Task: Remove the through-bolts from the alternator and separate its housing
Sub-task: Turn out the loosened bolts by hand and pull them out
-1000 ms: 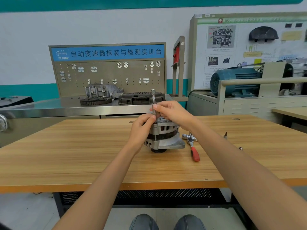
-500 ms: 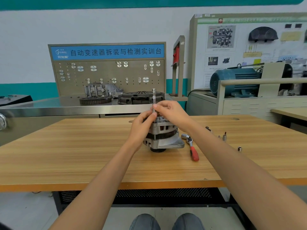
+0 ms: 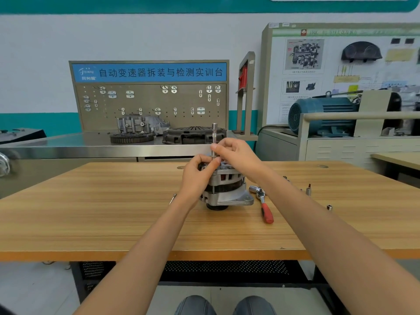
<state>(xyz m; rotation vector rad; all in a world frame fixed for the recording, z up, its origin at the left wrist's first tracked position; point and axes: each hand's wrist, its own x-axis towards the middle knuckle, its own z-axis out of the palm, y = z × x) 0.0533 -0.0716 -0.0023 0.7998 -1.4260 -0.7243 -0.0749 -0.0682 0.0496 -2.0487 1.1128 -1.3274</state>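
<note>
The alternator [image 3: 225, 189] is standing pulley-down mid-table [image 3: 113, 212]. Both hands are pinching an upright socket extension [image 3: 214, 142] on its top, left hand [image 3: 198, 176] low, right hand [image 3: 236, 156] higher, likely spinning 1 through-bolt out; the ratchet [image 3: 263, 204] is lying beside.

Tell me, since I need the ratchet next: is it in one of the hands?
No, the ratchet lies on the table, right of the alternator.
</note>
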